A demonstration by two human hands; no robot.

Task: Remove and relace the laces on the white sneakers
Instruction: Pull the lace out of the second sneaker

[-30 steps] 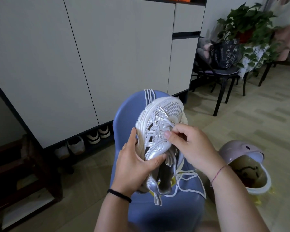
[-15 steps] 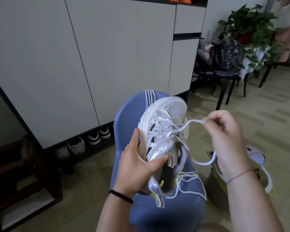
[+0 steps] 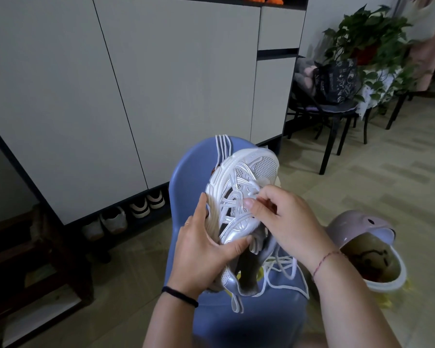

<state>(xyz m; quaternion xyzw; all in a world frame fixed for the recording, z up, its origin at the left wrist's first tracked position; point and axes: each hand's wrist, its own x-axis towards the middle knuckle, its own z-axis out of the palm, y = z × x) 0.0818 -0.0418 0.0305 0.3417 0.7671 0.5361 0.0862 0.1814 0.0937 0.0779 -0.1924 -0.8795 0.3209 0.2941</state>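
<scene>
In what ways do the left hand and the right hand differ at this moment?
The left hand holds the sneaker by its side; the right hand pinches the lace at the eyelets. The left wrist has a black band, the right a red string. Both touch the same sneaker.

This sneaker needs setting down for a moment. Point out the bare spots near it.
Bare: the front of the blue chair seat, nearer than the loose lace; the floor between chair and cabinet; the floor past the pink bin. Crowded: mid-seat, under the sneaker and lace loops.
</scene>
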